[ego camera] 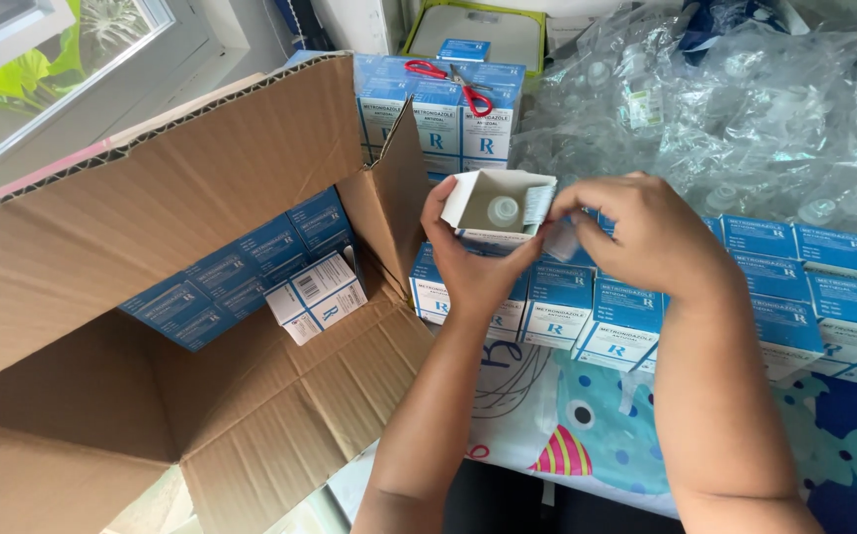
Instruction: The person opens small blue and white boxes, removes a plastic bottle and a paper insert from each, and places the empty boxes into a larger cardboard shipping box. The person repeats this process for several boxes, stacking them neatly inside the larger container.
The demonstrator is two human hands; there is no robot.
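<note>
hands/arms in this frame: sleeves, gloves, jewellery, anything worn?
Nothing worn that shows. The left hand and right hand are bare: no gloves, no visible rings, no watch or bracelet. Both forearms are uncovered up to the frame's bottom edge, so no sleeve is in view.

Daylight comes through a white-framed window [73, 59] at upper left, green leaves [33, 69] outside. The counter [587, 435] wears a colourful cloth printed with cartoon fish.
</note>
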